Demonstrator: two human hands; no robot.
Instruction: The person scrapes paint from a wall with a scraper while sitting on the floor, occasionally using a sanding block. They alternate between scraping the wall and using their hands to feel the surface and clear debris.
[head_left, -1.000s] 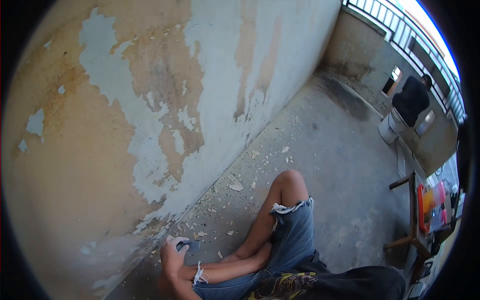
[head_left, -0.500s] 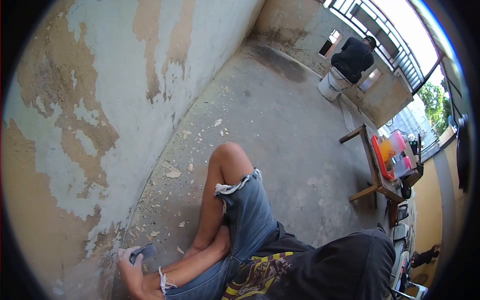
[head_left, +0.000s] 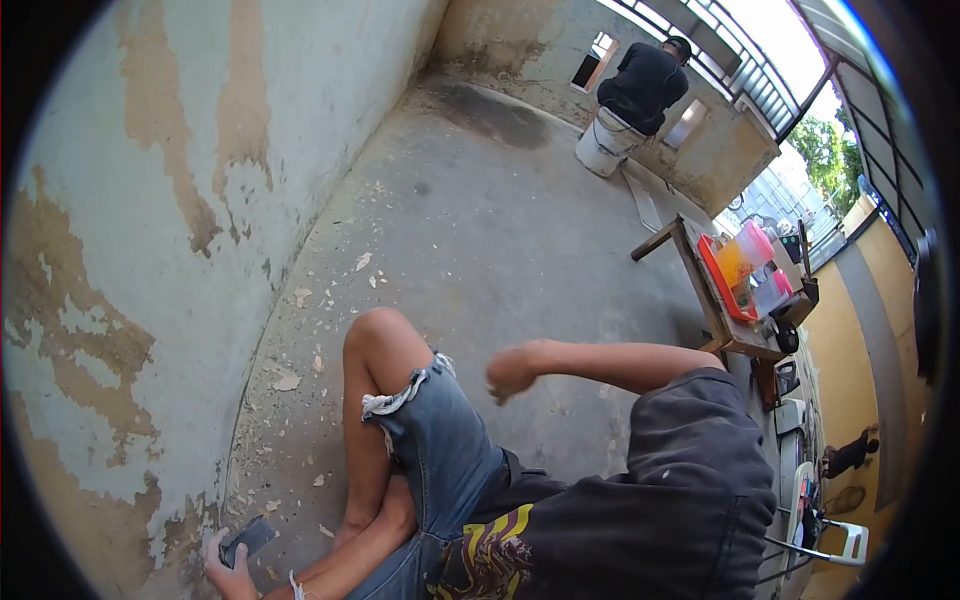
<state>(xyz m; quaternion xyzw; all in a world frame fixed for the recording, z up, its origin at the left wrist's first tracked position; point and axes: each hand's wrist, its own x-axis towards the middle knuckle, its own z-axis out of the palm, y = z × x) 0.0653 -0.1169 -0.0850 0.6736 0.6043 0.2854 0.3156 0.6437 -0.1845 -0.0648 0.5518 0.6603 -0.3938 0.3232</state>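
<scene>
At the lower left, beside the base of the peeling wall (head_left: 110, 300), my left hand (head_left: 228, 572) is closed round a flat dark grey tool (head_left: 248, 540). Most of this tool sticks out past the fingers. My right hand (head_left: 513, 371) is raised over the floor in front of my torso, with its forearm stretched out from the dark sleeve. Motion blurs its fingers, and nothing can be made out in them. My bent bare leg and torn jeans (head_left: 445, 430) lie between the two hands.
Paint flakes (head_left: 287, 382) litter the grey floor (head_left: 480, 240) along the wall. A person in dark clothes (head_left: 643, 85) sits on a white bucket (head_left: 604, 143) at the back. On the right are a wooden table (head_left: 700, 285) with a red tray (head_left: 722, 282), and white chairs (head_left: 790, 418).
My right arm has come into view and reaches out over the floor. The view has turned, so the surroundings and my legs appear farther left. My left hand still holds the tool near the wall.
</scene>
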